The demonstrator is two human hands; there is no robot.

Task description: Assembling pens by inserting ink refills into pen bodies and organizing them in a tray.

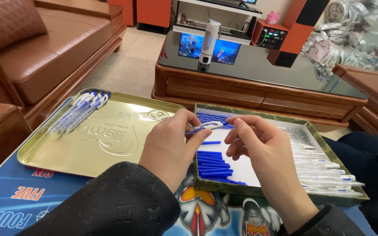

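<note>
My left hand [170,146] and my right hand [259,146] meet over the left part of a shallow green box [217,187]. Together they hold one white and blue pen [207,126] level between the fingertips, the left hand at its left end, the right hand at its right end. Below the pen, inside the box, lie several loose blue pen parts [214,164]. Along the box's right side lie several white pen barrels [324,172], and a heap of small metal springs [295,133] sits at its far right corner.
A gold metal tray [106,148] lies to the left with several finished pens [80,110] at its far left corner. Both rest on a blue printed table. Beyond stand a glass-topped coffee table [259,65], a brown sofa [36,48], and another person's arm [375,161] at right.
</note>
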